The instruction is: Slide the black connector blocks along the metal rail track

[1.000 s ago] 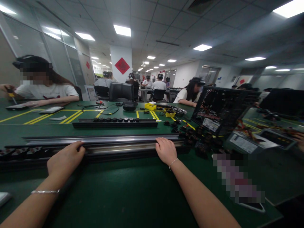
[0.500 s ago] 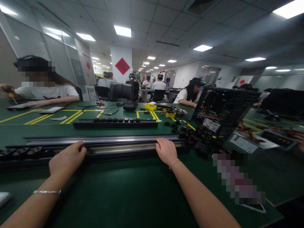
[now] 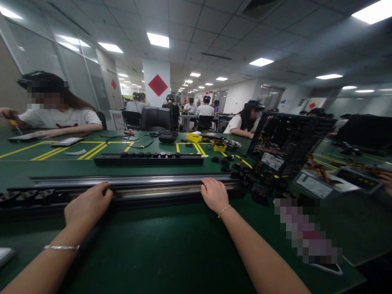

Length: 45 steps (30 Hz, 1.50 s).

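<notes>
the left hand (image 3: 88,204) lies back upward over the left part of the near rail (image 3: 159,193), its fingers mostly hidden. the right hand (image 3: 214,195) lies over the same rail's right part, fingers close together and slightly bent, their tips up by the far rail (image 3: 171,179). i cannot tell whether the hands grip or only rest. each wrist wears one bracelet.

the two long rails lie side by side across the green tabletop (image 3: 171,253), directly in front of the person. at least three black-and-silver pieces (image 3: 44,194) show at the near rail's left end. one shorter rail (image 3: 150,161) lies beyond, with about eight small pieces along it. to the right are a heap of black parts (image 3: 265,175), too jumbled to count, two yellow containers (image 3: 194,138) and one open computer case (image 3: 288,141).
</notes>
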Available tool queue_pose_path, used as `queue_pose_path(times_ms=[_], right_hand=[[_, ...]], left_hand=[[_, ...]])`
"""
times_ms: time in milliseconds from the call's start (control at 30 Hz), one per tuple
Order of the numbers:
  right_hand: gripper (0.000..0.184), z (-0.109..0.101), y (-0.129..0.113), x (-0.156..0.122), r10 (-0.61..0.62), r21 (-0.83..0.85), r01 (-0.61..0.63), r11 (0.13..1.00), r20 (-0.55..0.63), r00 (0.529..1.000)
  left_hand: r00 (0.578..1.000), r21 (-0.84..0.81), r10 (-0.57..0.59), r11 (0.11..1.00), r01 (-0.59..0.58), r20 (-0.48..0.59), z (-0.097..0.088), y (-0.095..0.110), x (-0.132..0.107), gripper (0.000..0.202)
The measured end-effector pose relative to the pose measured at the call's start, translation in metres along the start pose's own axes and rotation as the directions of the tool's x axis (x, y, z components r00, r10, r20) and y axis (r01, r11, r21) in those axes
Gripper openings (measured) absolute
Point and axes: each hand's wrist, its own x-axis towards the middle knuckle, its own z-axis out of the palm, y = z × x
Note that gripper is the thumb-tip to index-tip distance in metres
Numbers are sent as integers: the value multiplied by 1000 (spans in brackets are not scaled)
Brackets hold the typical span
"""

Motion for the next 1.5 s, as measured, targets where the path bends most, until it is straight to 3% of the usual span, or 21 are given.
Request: queue_pose_path(times_ms=[1500], right_hand=[[38,2,1,0,1,-7,-1,1000,-14,1000]], left_hand=[[997,-9,66,998,-66,29,-6,15,-10,52]])
